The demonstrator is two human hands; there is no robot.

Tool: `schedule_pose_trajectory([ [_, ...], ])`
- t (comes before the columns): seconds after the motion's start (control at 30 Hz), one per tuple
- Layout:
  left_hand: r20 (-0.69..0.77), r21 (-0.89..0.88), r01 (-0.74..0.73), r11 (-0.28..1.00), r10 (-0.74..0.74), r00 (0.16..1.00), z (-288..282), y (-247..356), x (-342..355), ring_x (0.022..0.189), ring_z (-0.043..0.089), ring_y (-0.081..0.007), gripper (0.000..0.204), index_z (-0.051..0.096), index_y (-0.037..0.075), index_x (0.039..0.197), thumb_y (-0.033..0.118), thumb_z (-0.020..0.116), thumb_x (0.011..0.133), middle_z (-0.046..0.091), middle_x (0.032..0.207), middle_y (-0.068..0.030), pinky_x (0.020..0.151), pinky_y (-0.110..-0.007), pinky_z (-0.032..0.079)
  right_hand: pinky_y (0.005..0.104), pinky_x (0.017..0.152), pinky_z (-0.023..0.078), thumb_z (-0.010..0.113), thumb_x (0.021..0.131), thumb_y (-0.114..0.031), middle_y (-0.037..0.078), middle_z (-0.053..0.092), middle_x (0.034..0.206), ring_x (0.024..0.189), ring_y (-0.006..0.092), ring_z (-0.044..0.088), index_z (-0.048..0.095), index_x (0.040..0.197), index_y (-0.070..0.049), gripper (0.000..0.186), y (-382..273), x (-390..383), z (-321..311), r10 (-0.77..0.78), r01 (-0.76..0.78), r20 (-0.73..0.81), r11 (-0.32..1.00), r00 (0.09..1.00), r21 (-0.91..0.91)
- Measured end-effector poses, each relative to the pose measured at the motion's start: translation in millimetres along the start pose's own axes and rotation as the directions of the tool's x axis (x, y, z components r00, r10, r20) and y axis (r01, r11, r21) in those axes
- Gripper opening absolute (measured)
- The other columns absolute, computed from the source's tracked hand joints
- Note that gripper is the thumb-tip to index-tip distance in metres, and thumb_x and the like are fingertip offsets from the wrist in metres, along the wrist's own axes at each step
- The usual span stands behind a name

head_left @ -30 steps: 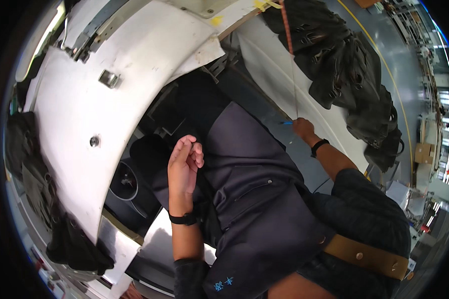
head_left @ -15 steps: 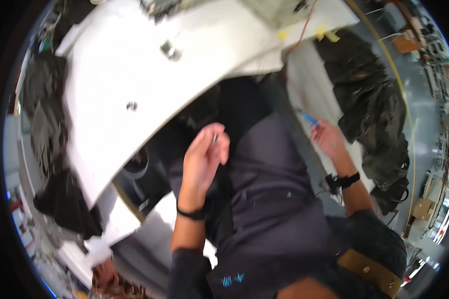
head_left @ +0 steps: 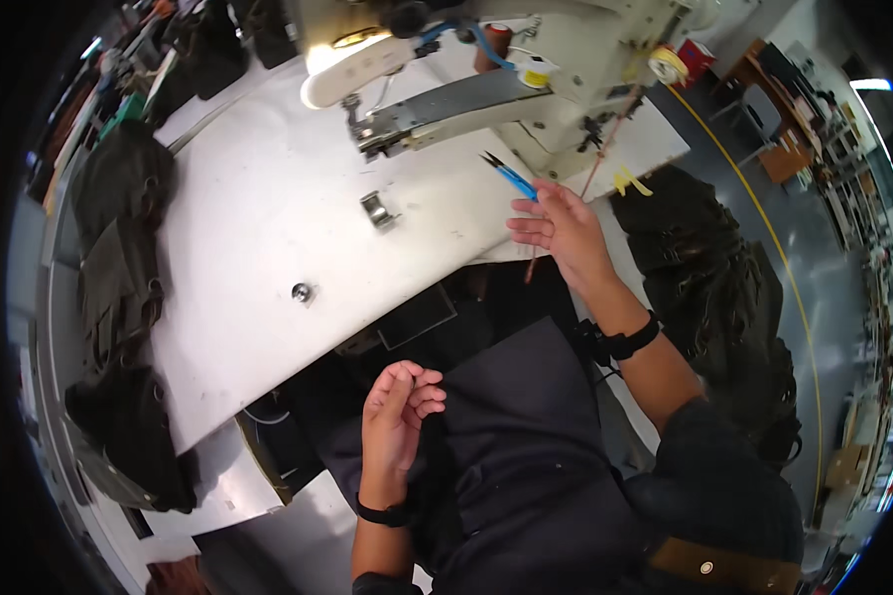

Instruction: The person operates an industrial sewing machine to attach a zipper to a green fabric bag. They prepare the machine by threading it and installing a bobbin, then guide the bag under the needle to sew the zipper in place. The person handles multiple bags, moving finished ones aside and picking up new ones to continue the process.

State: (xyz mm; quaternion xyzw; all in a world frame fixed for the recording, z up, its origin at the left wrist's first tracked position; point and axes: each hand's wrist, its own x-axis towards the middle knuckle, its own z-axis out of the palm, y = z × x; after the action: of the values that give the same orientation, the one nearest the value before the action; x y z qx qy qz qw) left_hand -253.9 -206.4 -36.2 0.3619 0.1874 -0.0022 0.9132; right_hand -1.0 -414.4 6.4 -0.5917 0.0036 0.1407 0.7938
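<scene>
In my right hand [head_left: 561, 223] I hold blue thread snips [head_left: 516, 180] with dark pointed tips, raised at the front of the sewing machine [head_left: 437, 109]. My left hand [head_left: 402, 407] is over my dark apron [head_left: 496, 426], fingertips curled together; what they hold, if anything, I cannot make out. A small rectangular metal part [head_left: 377, 210] and a small round metal part [head_left: 302, 294] lie on the white tabletop [head_left: 228, 248]. A thin reddish thread [head_left: 597, 164] hangs at the machine's right side, behind my right hand.
Piles of dark fabric bags line the table's left [head_left: 119, 248] and the right side [head_left: 704, 278]. An aisle with a yellow line [head_left: 784, 258] runs at far right, with a wooden desk [head_left: 752, 84] and grey chair [head_left: 761, 111] at its far end.
My right hand has risen from low by the thread to the machine's front, carrying the snips. My head view has swung up, showing more machine. My left hand's fingers remain curled.
</scene>
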Motion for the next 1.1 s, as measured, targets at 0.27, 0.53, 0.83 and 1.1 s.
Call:
schedule_pose_trajectory([
  [0.27,-0.118,-0.014,-0.279,0.96,0.275,0.954,16,8,2,0.107,0.071,-0.0227,0.023,0.06,0.005,0.115,0.026,0.051,0.11,0.07,0.121,-0.0157,0.094,-0.037,0.058,0.0204,0.049,0.048,0.056,0.106,-0.023,0.004,0.061,0.075,0.059,0.009,0.061,0.05,0.136,0.0,0.038,32,-39,-25,-0.286,0.254,-0.072,0.922,0.956,-0.294],
  [0.53,0.084,0.532,-0.612,0.585,0.683,0.726,42,-12,9,0.119,0.065,-0.0272,0.018,0.067,-0.004,0.112,0.002,0.053,0.104,0.068,0.128,-0.0207,0.103,-0.036,0.05,0.0316,0.098,0.053,0.051,0.107,-0.009,0.01,0.066,0.12,0.112,0.0163,0.064,0.056,0.136,0.003,0.032,56,-150,73,0.149,-0.101,0.535,0.988,0.831,-0.119],
  [0.83,-0.027,0.473,-0.461,0.751,0.535,0.844,44,1,0,0.12,0.062,-0.0196,0.024,0.071,-0.003,0.12,0.006,0.058,0.103,0.061,0.142,-0.0173,0.102,-0.032,0.049,0.0357,0.099,0.054,0.058,0.104,-0.009,0.009,0.065,0.121,0.112,0.0186,0.065,0.06,0.126,-0.001,0.024,52,-141,79,0.286,-0.453,0.574,0.876,0.768,0.169],
  [1.1,0.001,0.392,-0.505,0.769,0.549,0.836,22,-12,3,0.096,0.068,-0.0188,0.017,0.072,-0.007,0.109,0.002,0.065,0.096,0.063,0.131,-0.0211,0.086,-0.031,0.054,0.0276,0.087,0.053,0.065,0.102,-0.022,0.0,0.068,0.105,0.091,0.0095,0.063,0.066,0.117,-0.007,0.021,56,-130,54,0.391,-0.649,0.629,0.72,0.672,0.247],
])
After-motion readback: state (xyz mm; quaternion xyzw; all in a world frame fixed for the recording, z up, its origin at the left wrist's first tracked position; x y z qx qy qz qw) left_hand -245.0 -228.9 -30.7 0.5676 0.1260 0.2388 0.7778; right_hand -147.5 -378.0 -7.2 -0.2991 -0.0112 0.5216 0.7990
